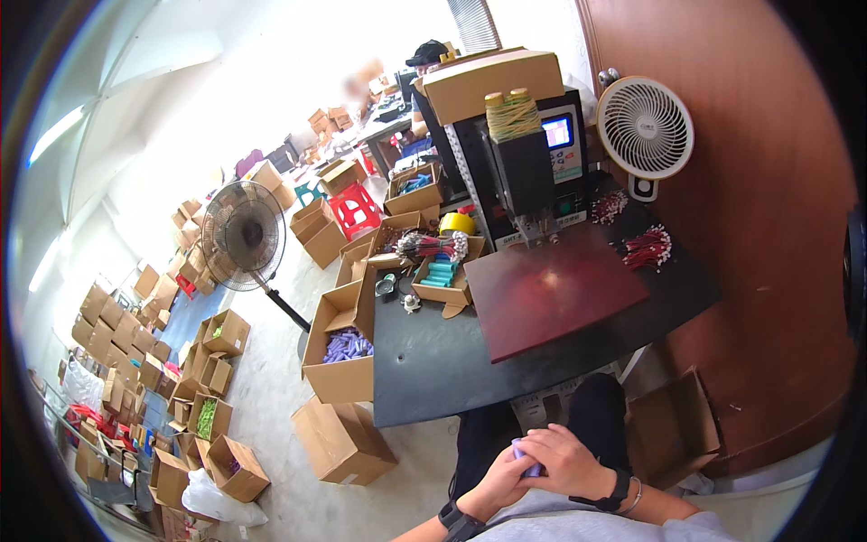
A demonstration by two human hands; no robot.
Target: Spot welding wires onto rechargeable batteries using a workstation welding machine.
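Observation:
Both my hands are together above my lap, in front of the table. My left hand (499, 481) is closed round purple cylindrical battery cells (532, 469), which show only in part. Over them from the other side lies my right hand (564, 459), its fingers bent and pressed on the cells. How many cells there are is hidden by my fingers. Just beyond my hands is the black tabletop (424, 361) with a dark red board (551, 312) on it. The board sits beneath the head of a black bench machine (519, 181) with a lit screen.
Left of the table stands a carton of purple cells (348, 345). A tabletop box holds teal cells (440, 274) and red-and-black wire bundles (433, 246); more wires (648, 248) lie right. A white fan (645, 126) and brown door stand right, a pedestal fan (244, 235) left. People sit behind.

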